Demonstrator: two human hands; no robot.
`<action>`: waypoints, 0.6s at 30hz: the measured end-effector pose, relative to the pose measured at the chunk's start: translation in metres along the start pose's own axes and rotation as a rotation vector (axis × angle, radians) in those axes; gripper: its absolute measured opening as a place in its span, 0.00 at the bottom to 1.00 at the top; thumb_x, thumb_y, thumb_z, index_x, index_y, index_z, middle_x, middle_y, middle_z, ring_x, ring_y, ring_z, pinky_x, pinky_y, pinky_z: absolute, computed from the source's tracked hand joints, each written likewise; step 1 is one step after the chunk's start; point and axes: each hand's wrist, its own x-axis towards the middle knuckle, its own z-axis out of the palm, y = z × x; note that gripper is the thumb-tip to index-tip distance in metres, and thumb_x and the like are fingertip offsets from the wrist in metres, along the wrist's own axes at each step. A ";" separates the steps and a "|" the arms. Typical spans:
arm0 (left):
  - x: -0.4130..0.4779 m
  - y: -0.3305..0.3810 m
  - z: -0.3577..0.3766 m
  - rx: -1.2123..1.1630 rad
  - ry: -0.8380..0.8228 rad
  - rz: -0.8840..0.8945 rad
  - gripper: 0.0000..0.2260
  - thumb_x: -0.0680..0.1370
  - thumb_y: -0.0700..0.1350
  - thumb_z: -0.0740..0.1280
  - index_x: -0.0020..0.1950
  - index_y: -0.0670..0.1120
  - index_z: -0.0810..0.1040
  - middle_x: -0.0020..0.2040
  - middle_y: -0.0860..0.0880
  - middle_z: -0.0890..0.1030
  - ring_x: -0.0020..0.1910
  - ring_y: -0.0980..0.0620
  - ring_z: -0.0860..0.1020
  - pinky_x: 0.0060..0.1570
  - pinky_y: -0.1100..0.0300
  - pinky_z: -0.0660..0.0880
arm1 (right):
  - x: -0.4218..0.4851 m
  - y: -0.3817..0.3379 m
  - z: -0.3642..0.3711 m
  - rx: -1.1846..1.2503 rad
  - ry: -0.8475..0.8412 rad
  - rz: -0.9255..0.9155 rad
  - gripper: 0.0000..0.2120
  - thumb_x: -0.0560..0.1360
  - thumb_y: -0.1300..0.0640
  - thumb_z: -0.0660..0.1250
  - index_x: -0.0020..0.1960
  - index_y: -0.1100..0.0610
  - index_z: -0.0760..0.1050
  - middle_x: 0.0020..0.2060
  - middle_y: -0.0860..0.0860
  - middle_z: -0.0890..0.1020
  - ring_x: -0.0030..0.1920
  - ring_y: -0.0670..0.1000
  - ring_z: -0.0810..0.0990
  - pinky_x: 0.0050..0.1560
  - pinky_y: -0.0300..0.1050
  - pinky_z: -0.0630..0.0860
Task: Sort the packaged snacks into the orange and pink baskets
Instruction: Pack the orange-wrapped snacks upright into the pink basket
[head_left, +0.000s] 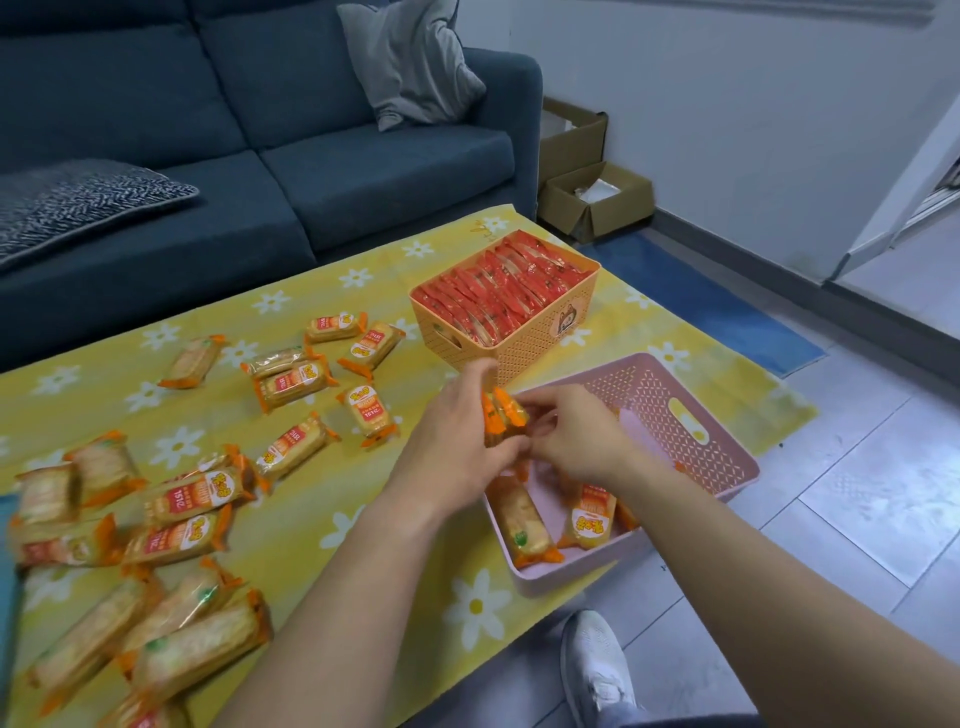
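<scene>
Because the yellow packs (501, 421) belong in the pink basket (717, 447), both hands hold a small bunch of them just above its near end, seemingly squaring them up so they go in side by side. The left hand (457, 441) curls its fingers round the bunch from the left, and the right hand (576, 436) pinches it from the other side. At least two packs are in the bunch, judging by the orange ends that stick up. Below, two packs lie flat in the pink basket, with perhaps a third half hidden by the right forearm. The orange basket (519, 358) is full of red packs (504, 286) stood on edge in tight rows, too many to count. About sixteen loose packs (296, 447) lie on the flowered cloth (467, 603), the near ones blurred.
</scene>
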 end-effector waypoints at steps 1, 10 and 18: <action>0.000 -0.001 -0.001 0.011 -0.013 0.015 0.31 0.74 0.50 0.76 0.73 0.58 0.65 0.63 0.51 0.73 0.64 0.49 0.73 0.62 0.56 0.70 | 0.001 0.000 0.003 -0.029 0.001 -0.016 0.16 0.66 0.62 0.73 0.50 0.48 0.85 0.32 0.47 0.84 0.35 0.45 0.80 0.42 0.43 0.77; 0.001 -0.004 0.002 0.102 0.104 0.041 0.11 0.76 0.47 0.72 0.57 0.56 0.78 0.51 0.52 0.72 0.51 0.49 0.75 0.51 0.54 0.73 | -0.019 -0.019 0.012 -0.685 -0.191 0.179 0.17 0.68 0.38 0.66 0.37 0.52 0.70 0.35 0.49 0.78 0.44 0.55 0.79 0.59 0.53 0.70; 0.002 -0.007 0.001 0.139 0.128 0.034 0.12 0.74 0.45 0.74 0.56 0.55 0.78 0.52 0.52 0.69 0.50 0.49 0.75 0.50 0.52 0.76 | -0.026 -0.029 0.004 -0.610 -0.418 0.264 0.14 0.66 0.47 0.74 0.41 0.54 0.74 0.37 0.49 0.79 0.40 0.52 0.81 0.44 0.47 0.79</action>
